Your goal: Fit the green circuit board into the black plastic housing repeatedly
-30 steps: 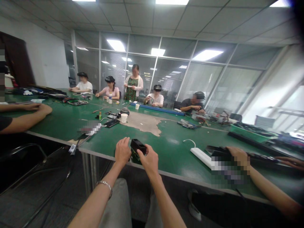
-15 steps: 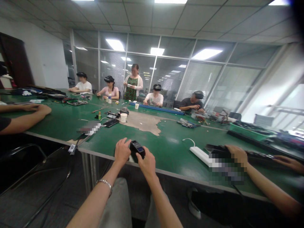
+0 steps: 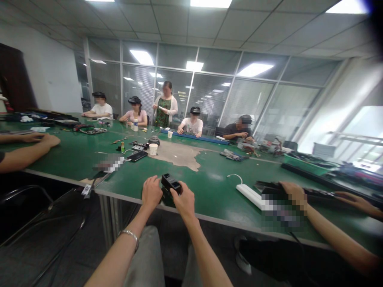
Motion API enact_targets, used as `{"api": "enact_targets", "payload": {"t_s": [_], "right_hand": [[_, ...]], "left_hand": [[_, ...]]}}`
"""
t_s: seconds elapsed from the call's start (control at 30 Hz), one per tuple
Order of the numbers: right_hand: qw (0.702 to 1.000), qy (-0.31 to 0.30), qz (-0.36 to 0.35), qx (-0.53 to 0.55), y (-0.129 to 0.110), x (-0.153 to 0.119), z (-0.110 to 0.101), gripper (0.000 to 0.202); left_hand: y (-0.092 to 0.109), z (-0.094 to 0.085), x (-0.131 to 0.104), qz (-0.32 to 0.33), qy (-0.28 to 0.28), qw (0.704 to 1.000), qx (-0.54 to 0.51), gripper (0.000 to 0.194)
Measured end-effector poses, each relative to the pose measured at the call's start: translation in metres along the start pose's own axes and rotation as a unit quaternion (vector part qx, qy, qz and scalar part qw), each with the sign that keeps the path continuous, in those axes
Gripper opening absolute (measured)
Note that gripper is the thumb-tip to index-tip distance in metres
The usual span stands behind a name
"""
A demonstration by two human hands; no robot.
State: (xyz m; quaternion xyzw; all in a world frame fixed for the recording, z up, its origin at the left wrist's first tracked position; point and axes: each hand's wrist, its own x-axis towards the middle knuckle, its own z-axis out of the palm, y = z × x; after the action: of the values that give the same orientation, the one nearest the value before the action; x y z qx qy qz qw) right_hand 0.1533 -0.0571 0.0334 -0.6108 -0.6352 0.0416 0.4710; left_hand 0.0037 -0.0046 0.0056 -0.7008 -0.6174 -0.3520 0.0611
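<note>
Black boxy device [image 3: 170, 184], likely light, stiff; best held by its sides. Right hand [image 3: 184, 202] clasps it; left hand [image 3: 151, 194]: grip unclear.

Interior around the long green table [image 3: 212, 191], whose top bears a bare brownish patch [image 3: 176, 153]. Behind the table, a framed glass partition [image 3: 209, 93] with blinds; to its left, a white wall [image 3: 60, 75] and dark brown door [image 3: 14, 75]; to its right, bright windows [image 3: 363, 133]. Above it, a tiled ceiling [image 3: 170, 24] with light panels [image 3: 211, 3]; below, a dark grey floor [image 3: 32, 255].
</note>
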Motion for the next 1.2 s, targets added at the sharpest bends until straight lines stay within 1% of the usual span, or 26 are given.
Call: {"api": "enact_targets", "payload": {"t_s": [0.1, 0.2, 0.3, 0.4, 0.47, 0.53, 0.63, 0.7, 0.77, 0.9, 1.0, 1.07, 1.2], "right_hand": [[0.997, 0.029, 0.001, 0.075, -0.002, 0.013, -0.01, 0.041], [0.992, 0.062, 0.031, 0.108, 0.009, 0.023, -0.018, 0.045], [0.993, 0.071, 0.06, 0.068, 0.031, 0.025, -0.018, 0.045], [0.997, 0.038, 0.063, 0.008, 0.052, 0.021, -0.01, 0.045], [0.997, 0.017, 0.063, -0.03, 0.062, 0.018, -0.004, 0.048], [0.997, 0.012, 0.051, -0.065, 0.068, 0.015, 0.001, 0.055], [0.995, 0.037, 0.01, -0.093, 0.073, 0.01, 0.008, 0.067], [0.994, 0.055, -0.006, -0.096, 0.075, 0.008, 0.01, 0.07], [0.994, 0.061, -0.005, -0.096, 0.076, 0.007, 0.01, 0.068], [0.995, 0.039, 0.015, -0.093, 0.071, 0.006, 0.007, 0.055], [0.995, 0.033, 0.036, -0.082, 0.067, 0.005, 0.003, 0.05], [0.996, 0.038, 0.058, -0.047, 0.065, 0.007, 0.0, 0.048], [0.99, 0.052, 0.107, 0.075, 0.054, 0.016, -0.009, 0.047]], "left_hand": [[0.0, 0.001, 0.001, -0.006, -0.015, 1.0, 0.006, 0.037], [0.001, -0.001, 0.0, 0.0, -0.021, 1.0, 0.009, 0.036], [0.002, -0.004, 0.0, 0.013, -0.022, 1.0, 0.01, 0.032], [0.004, -0.007, -0.001, 0.015, -0.028, 0.999, 0.007, 0.028], [0.004, -0.008, -0.001, 0.014, -0.026, 1.0, 0.003, 0.028], [0.004, -0.008, -0.002, 0.015, -0.021, 1.0, 0.0, 0.027], [0.004, -0.007, -0.002, 0.017, -0.017, 1.0, -0.003, 0.028], [0.004, -0.007, -0.001, 0.015, -0.016, 1.0, -0.004, 0.027], [0.004, -0.007, -0.001, 0.013, -0.01, 1.0, -0.004, 0.027], [0.004, -0.005, -0.002, 0.008, -0.005, 1.0, -0.003, 0.026], [0.003, -0.004, -0.002, 0.003, -0.004, 1.0, -0.002, 0.025], [0.002, -0.004, -0.002, 0.004, -0.001, 1.0, -0.002, 0.024], [0.002, -0.004, -0.002, 0.0, 0.001, 1.0, -0.006, 0.026]]}}
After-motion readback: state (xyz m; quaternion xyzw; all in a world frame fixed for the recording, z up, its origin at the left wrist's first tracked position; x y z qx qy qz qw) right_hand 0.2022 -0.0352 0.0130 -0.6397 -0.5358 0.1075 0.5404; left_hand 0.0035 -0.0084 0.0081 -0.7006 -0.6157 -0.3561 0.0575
